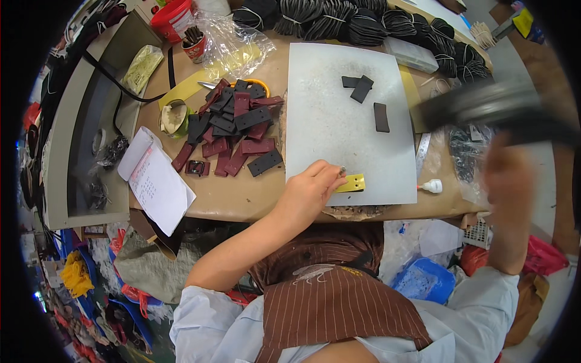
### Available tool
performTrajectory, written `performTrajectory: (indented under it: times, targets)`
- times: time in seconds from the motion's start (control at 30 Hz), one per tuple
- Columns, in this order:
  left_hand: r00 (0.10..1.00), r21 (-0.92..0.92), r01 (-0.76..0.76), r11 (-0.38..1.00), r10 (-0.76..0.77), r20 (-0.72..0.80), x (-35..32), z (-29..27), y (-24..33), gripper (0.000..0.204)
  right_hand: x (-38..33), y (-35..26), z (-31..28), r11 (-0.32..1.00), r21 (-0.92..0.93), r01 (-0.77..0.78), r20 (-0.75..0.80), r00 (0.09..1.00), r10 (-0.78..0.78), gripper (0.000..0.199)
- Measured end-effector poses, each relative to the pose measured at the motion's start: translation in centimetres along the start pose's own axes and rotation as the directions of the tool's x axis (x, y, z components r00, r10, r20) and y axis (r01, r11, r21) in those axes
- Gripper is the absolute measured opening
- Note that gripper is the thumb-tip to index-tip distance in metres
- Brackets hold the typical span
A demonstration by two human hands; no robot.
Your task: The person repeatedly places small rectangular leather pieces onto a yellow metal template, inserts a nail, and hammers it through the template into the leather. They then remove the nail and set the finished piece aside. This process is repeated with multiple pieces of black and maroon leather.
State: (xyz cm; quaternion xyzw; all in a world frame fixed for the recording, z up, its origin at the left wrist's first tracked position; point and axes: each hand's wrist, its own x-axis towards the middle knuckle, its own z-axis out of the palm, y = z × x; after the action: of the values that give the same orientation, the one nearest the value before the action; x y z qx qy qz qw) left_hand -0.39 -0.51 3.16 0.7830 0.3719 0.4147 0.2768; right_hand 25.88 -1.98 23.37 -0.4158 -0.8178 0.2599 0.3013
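Note:
My left hand (310, 189) is closed around a small metal punch (343, 170), of which only the grey top shows above the fingers. Right beside those fingers lies a yellow strip (353, 183) with small holes, near the front edge of a white cutting board (315, 121); a dark edge shows under the strip. Raised at the right, my right hand (509, 172) grips a dark mallet (484, 106), both smeared by motion. Farther up the board lie a single black rectangular piece (381, 117) and two crossed black pieces (362, 89).
Left of the board is a heap of maroon and black punched pieces (233, 124), with orange-handled scissors (260, 85) behind. A notebook (158, 181) and tape roll (174, 118) lie farther left. Black cord bundles (330, 18) line the back; a white-capped bottle (431, 186) lies right.

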Motion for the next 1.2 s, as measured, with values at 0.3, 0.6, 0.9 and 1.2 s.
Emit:
performTrajectory:
  times: [0.3, 0.6, 0.9, 1.2]
  targets:
    - [0.983, -0.024, 0.179, 0.984, -0.178, 0.034, -0.3, -0.2, -1.0, 0.017, -0.7, 1.4, 0.7, 0.856, 0.237, -0.460, -0.272, 0.814, 0.513, 0.032]
    - [0.983, 0.062, -0.072, 0.995, 0.060, 0.174, -0.4, -1.4, -1.0, 0.020, -1.1, 1.6, 1.5, 0.916, 0.335, -0.219, -0.351, 0.874, 0.338, 0.032]
    - [0.809, -0.704, 0.505, 0.500, -0.560, 0.182, 2.3, -0.7, -1.2, 0.014, -5.7, 14.6, 1.5, 0.448, -0.440, -0.779, -0.399, 0.616, 0.679, 0.029]
    - [0.993, 0.278, -0.076, 0.958, 0.048, 0.105, -1.7, -1.0, -1.1, 0.046, -1.2, 9.6, 15.2, 0.953, -0.224, 0.201, 0.114, 0.977, -0.179, 0.042]
